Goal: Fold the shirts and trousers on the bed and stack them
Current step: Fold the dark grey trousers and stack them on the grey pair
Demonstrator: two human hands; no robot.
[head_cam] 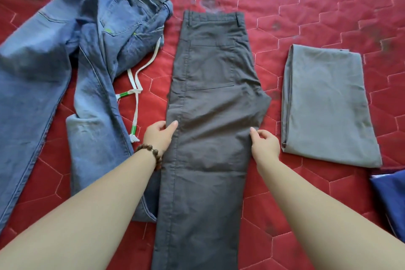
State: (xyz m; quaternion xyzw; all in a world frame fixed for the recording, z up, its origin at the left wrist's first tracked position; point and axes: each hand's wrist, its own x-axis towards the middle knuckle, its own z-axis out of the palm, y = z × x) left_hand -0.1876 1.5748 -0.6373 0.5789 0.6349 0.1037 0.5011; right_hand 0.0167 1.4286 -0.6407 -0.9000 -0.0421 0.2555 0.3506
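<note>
Dark grey trousers lie lengthwise in the middle of the bed, one leg folded over the other, waistband at the far end. My left hand pinches their left edge about halfway down, thumb on top. My right hand pinches the right edge at the same height. Blue jeans with a white and green drawstring lie rumpled and unfolded on the left. A light grey garment lies folded into a rectangle on the right.
A red quilted bedspread covers the whole bed. A dark blue cloth shows at the right edge, below the folded grey piece. A beaded bracelet sits on my left wrist.
</note>
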